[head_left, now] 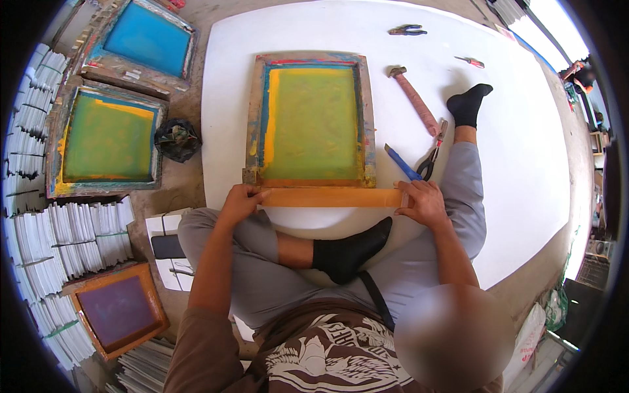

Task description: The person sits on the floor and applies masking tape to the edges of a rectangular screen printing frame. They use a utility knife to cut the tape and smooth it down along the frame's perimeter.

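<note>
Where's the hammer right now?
In the head view, the hammer lies on the white surface, right of the yellow-green framed screen and left of the outstretched black-socked foot.

Pale block lettering (357, 334) stood beside a winged print (311, 357) on the brown shirt (275, 344), and small red lettering (528, 348) marked the white bag (532, 325) at lower right

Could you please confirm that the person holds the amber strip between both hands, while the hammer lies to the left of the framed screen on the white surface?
Not quite: the head view shows the hammer to the right of the framed screen. The amber strip is indeed held between both hands.
</note>
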{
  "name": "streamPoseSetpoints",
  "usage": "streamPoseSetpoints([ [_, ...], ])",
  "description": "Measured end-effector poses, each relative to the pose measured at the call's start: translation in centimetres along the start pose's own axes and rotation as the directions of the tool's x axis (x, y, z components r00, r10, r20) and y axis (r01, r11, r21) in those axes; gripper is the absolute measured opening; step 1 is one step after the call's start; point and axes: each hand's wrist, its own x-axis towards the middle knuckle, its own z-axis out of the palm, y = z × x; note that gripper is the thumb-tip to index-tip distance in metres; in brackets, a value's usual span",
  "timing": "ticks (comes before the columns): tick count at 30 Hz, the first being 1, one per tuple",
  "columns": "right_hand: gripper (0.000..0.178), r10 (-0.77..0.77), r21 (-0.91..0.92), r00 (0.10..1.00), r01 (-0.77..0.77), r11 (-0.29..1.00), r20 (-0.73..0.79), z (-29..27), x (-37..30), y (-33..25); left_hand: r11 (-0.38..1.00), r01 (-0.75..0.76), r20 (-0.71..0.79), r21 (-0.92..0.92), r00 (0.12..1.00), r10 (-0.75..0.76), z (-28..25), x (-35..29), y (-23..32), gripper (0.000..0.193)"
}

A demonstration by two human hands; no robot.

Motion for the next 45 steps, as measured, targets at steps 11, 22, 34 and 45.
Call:
streamPoseSetpoints([
  [11, 0.039, -0.210, -0.032, 0.970, 0.208, 0.978, -0.122, 2.0, 0.3, 0.6, 0.959, 0.026, -0.156, 0.284, 0.988, 0.019, 0.8, -0.1, 1.6, 0.036],
  [22, 0.030, -0.213, -0.121, 0.968, 0.197, 0.973, -0.134, 2.3, 0.5, -0.5, 0.863, 0.136, -0.247, 0.486, 0.969, -0.014, 0.9, -0.4, 2.8, 0.033],
  [34, 0.028, -0.198, -0.199, 0.969, 0.167, 0.966, -0.149, 3.6, 1.2, -2.4, 0.868, 0.122, -0.286, 0.482, 0.958, 0.024, 0.4, -0.9, 3.1, 0.033],
  [45, 0.056, -0.278, -0.288, 0.961, 0.261, 0.921, -0.018, 5.8, 0.6, -3.7, 0.904, 0.160, -0.262, 0.395, 0.963, -0.056, 0.2, -0.1, 2.6, 0.033],
])
